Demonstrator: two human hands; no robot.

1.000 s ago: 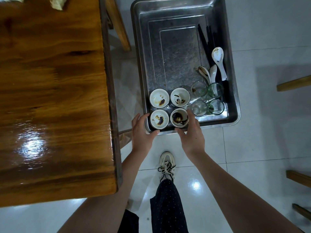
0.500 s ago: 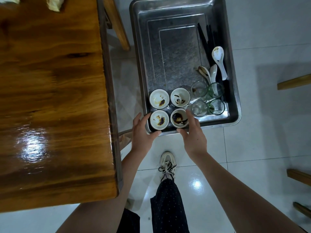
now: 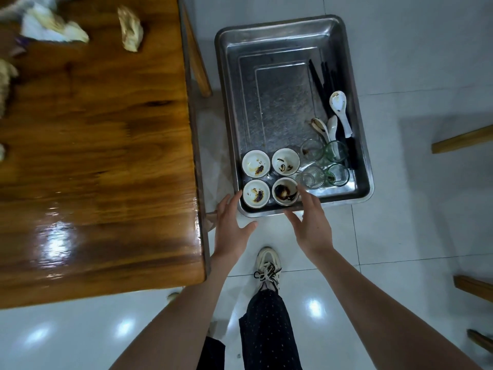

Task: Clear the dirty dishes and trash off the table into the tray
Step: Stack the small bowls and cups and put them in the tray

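A steel tray [image 3: 274,38] stands right of the wooden table [image 3: 93,156]. In its near end sit several dirty white bowls [image 3: 256,194], several glasses [image 3: 313,177], white spoons [image 3: 340,110] and black chopsticks [image 3: 318,81]. My left hand [image 3: 230,228] hovers at the tray's near left corner, fingers spread, holding nothing. My right hand [image 3: 310,222] hovers over the tray's near rim beside the darkest bowl [image 3: 285,194], fingers straight and empty. Crumpled tissues [image 3: 130,29] and more trash [image 3: 50,26] lie at the table's far end.
A wooden stool leg [image 3: 197,65] runs between table and tray. More wooden furniture [image 3: 461,138] stands on the white tiled floor at the right. My shoe [image 3: 266,265] and dark trouser leg are below the tray.
Both hands have drawn back slightly from the two nearest bowls and spread open. The view has tilted up, bringing tissues at the table's far end into sight.
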